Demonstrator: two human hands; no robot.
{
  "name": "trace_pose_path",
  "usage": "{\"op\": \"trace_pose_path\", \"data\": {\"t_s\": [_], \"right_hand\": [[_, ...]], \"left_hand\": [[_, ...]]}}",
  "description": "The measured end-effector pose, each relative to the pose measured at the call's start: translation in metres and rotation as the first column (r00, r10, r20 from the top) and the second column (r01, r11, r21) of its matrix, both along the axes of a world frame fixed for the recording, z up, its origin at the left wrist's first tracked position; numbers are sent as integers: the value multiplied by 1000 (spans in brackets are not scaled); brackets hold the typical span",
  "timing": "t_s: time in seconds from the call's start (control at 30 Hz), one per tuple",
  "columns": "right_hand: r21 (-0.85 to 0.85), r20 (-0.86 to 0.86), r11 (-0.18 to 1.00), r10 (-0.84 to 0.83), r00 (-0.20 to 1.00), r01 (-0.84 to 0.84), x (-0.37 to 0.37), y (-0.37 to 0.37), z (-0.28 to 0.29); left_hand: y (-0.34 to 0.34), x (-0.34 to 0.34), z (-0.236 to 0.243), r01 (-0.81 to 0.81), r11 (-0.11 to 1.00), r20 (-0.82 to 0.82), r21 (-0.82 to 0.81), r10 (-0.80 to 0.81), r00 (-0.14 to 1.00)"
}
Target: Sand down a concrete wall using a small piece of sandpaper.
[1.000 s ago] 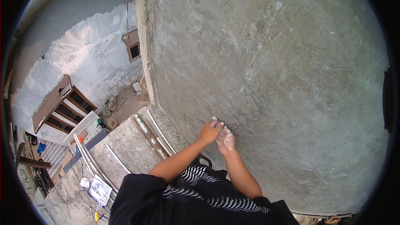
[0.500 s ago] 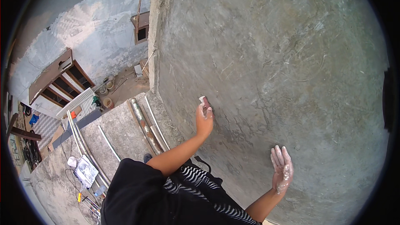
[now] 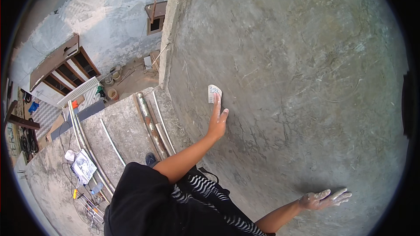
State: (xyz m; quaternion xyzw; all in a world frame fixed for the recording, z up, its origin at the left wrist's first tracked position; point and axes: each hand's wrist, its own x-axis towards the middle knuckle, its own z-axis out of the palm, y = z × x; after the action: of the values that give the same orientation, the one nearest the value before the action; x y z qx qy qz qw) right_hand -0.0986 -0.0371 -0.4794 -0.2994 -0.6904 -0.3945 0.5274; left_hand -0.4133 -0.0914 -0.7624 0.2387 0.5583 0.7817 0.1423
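Observation:
My left hand (image 3: 217,120) presses a small folded piece of sandpaper (image 3: 211,95) against the grey cement wall (image 3: 280,74). The sandpaper's pale back, with blue print, faces out; fingers lie over its lower part, and the thumb stands apart. Lower and to the right, my right hand (image 3: 326,199) is open and holds nothing. Its fingers stretch to the right beside the wall, coated with white dust; whether they touch the surface I cannot tell.
At left, a concrete ledge (image 3: 118,133) carries a rusty pipe (image 3: 151,124), long pale pipes (image 3: 85,144), a white-smeared board (image 3: 84,166) and a plastic bottle (image 3: 97,188). Beyond its edge, a bucket (image 3: 113,94) stands far below. My shoe (image 3: 150,159) is on the ledge.
My left hand has moved slightly up, turning the sandpaper from edge-on to flat against the wall. My right hand has swung right and down, its fingers turning from upward to rightward.

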Motion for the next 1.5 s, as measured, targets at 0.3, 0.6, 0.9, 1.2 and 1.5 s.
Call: {"op": "trace_pose_path", "data": {"t_s": [0.3, 0.6, 0.9, 1.2, 1.5], "right_hand": [[162, 45, 986, -40, 998, 32, -4, 17, -2], [215, 79, 977, -18, 997, 1, -18, 14, 0], [193, 66, 981, -24, 998, 10, -15, 15, -1], [147, 24, 989, 13, 1000, -17, -10, 18, -7], [142, 3, 990, 12, 1000, -12, -8, 17, -9]], "left_hand": [[-5, -4, -5, 140, 990, -28, -22, -141, 990], [-2, 35, 3, 24, 1000, 33, -8, -24, 999], [20, -49, -34, -83, 996, 251, -30, 88, 964], [11, 1, -28, 9, 1000, 194, -28, -4, 981], [11, 1, -29, 37, 998, 262, -55, -21, 965]]}}
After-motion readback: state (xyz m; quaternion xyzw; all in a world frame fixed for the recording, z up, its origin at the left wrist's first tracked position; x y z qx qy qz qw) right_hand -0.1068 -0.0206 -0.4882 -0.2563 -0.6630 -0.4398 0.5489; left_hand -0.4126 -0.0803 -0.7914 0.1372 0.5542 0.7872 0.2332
